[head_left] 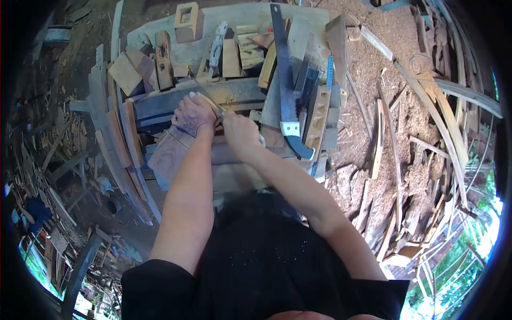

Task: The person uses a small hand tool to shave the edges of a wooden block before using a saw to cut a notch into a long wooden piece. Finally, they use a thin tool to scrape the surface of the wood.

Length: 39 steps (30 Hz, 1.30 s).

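Note:
My left hand (193, 115) is closed over a small pale wood block (208, 103), holding it above the workbench. My right hand (241, 134) is wrapped round a hand tool whose short metal end (221, 113) meets the near end of that block; the fist hides most of the tool, and I cannot tell its kind. Both hands are close together, the right one just beside the left. Under the left wrist lies a broad reddish board (173, 152). A dark timber beam (160, 104) runs across the bench just beyond the hands.
A handsaw (288, 80) with a dark handle lies to the right, beside a notched wood strip (320, 114) and a blue measuring rule (329, 72). Several wood offcuts (230, 57) and a mortised block (188, 22) sit at the back. Shavings and long slats (380, 138) cover the ground at right.

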### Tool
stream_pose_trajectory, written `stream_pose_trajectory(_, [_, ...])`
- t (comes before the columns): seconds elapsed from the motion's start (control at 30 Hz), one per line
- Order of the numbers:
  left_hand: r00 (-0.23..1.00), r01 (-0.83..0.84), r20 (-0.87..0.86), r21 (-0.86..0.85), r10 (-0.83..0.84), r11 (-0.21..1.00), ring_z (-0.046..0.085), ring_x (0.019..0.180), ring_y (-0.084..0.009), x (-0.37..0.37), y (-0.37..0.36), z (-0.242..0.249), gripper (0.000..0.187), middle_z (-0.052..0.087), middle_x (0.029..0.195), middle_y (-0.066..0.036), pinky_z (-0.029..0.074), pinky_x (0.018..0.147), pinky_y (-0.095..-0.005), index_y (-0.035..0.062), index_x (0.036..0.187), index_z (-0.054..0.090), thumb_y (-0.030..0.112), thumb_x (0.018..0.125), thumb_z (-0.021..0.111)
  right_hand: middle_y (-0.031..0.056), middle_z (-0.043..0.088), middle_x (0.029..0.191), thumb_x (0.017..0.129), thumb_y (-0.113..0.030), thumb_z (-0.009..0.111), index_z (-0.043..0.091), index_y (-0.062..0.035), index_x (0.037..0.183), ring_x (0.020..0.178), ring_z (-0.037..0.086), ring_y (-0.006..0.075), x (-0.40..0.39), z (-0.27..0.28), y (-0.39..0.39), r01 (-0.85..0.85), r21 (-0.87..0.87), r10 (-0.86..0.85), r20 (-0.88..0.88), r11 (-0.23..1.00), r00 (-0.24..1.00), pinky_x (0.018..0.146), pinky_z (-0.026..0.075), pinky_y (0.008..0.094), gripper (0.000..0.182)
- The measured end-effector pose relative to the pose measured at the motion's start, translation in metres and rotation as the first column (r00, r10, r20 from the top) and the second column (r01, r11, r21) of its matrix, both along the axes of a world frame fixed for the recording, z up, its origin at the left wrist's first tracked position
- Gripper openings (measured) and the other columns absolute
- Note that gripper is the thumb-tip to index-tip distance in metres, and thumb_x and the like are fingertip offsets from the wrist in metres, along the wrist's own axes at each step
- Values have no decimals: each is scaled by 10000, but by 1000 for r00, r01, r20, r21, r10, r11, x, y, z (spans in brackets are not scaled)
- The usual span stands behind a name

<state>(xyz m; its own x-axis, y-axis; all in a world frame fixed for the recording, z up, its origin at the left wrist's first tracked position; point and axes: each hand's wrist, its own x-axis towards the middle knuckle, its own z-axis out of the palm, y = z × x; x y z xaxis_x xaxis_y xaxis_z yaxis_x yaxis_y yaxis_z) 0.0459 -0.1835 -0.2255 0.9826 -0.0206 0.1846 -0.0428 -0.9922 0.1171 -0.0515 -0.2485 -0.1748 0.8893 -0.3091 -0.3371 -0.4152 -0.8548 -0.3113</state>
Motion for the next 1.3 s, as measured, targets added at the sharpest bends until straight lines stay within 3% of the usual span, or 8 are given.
stream_pose_trajectory(0.27, [999, 21, -33, -33, -22, 999, 573, 881, -310, -4, 4, 3, 347, 646, 904, -105, 334, 854, -457, 91, 876, 640, 328, 938, 395, 154, 685, 764, 834, -70, 544, 546, -26, 911, 722, 704, 275, -24, 19, -8, 50, 52, -38, -209, 997, 977, 610, 575, 363, 89])
stream_pose_trajectory(0.33, [999, 12, -53, -34, -13, 999, 572, 879, -309, -7, 5, 2, 346, 645, 910, -106, 334, 856, -456, 91, 873, 638, 327, 939, 395, 164, 680, 761, 833, -74, 546, 530, -27, 909, 723, 703, 286, -2, -4, -1, -1, 22, 2, -8, 1000, 1000, 622, 576, 368, 91])
stream_pose_trajectory(0.47, [999, -20, -40, -32, 19, 999, 571, 878, -308, -6, 5, -1, 341, 644, 918, -110, 334, 860, -455, 92, 864, 632, 323, 941, 392, 179, 675, 764, 830, -82, 552, 523, -34, 880, 716, 702, 296, -20, 1, -8, 39, 127, -44, 35, 991, 998, 590, 573, 360, 75])
stream_pose_trajectory(0.57, [979, -31, -201, -32, 24, 999, 560, 965, -328, -3, 3, 9, 416, 639, 1039, -111, 324, 887, -478, 90, 976, 636, 369, 963, 328, 172, 669, 751, 831, -69, 538, 520, -29, 897, 699, 697, 300, -36, 25, -11, 50, 57, -40, -168, 997, 985, 590, 570, 362, 79])
stream_pose_trajectory(0.83, [985, -15, -175, -24, 11, 1000, 562, 956, -332, 0, 2, 9, 422, 641, 1035, -122, 326, 888, -477, 81, 979, 640, 360, 965, 323, 156, 673, 771, 866, -91, 516, 540, -46, 908, 682, 702, 267, -24, 8, -11, -14, 53, 10, 69, 998, 998, 556, 569, 346, 66])
stream_pose_trajectory(0.9, [976, -29, -216, -17, 24, 999, 562, 950, -336, -2, 2, 10, 426, 641, 1030, -125, 327, 885, -477, 80, 974, 641, 361, 964, 322, 156, 676, 785, 869, -92, 513, 541, -44, 908, 693, 703, 261, -40, 21, -10, 30, 36, -23, -189, 999, 982, 582, 571, 332, 68])
stream_pose_trajectory(1.07, [980, -11, -199, -43, 2, 999, 561, 951, -352, -2, 2, 11, 426, 641, 1032, -133, 331, 877, -493, 77, 965, 644, 359, 961, 324, 169, 659, 723, 829, -74, 540, 505, -22, 878, 665, 695, 295, -9, -17, -3, 31, 11, -32, 81, 999, 996, 556, 573, 382, 79])
stream_pose_trajectory(1.3, [977, -32, -209, -2, 31, 999, 562, 954, -351, -3, 3, 8, 432, 640, 1033, -132, 331, 883, -488, 83, 964, 640, 370, 959, 316, 128, 672, 744, 847, -98, 549, 557, -55, 882, 690, 700, 245, -44, 16, -13, 32, 59, -30, -35, 998, 999, 574, 568, 318, 57])
